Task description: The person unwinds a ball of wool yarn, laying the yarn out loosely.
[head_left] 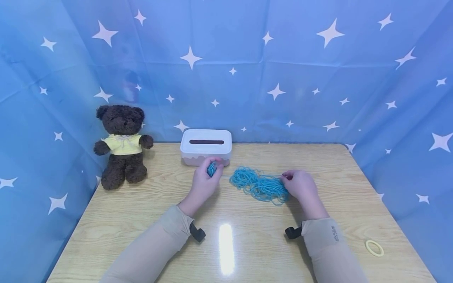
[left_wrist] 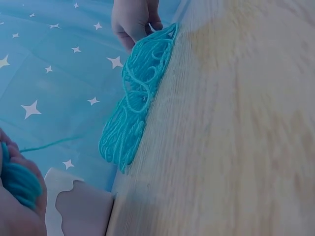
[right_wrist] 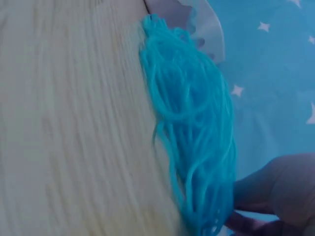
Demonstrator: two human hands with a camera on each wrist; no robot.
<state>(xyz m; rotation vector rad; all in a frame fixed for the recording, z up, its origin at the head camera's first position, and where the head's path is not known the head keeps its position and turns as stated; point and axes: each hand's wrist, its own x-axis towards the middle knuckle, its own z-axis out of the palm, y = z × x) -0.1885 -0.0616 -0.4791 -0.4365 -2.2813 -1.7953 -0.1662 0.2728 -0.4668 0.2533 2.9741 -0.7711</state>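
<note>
A small wound ball of turquoise yarn (head_left: 211,169) is held in my left hand (head_left: 204,182), with fingers and thumb curled round it. In the left wrist view the ball (left_wrist: 20,183) shows its wraps, and a single strand leads off from it. To its right a loose, looped heap of the same yarn (head_left: 260,184) lies on the table. At the heap's right end, my right hand (head_left: 302,185) pinches yarn between thumb and fingers. The right wrist view shows those fingers (right_wrist: 266,184) against the edge of the heap (right_wrist: 192,98), their tips partly hidden.
Behind my left hand stands a white tissue box (head_left: 206,147) with a dark slot. A dark brown teddy bear (head_left: 124,153) in a yellow top sits at the table's back left. A pale yellow ring (head_left: 367,247) lies at the front right. A blue star-patterned curtain (head_left: 240,86) hangs behind.
</note>
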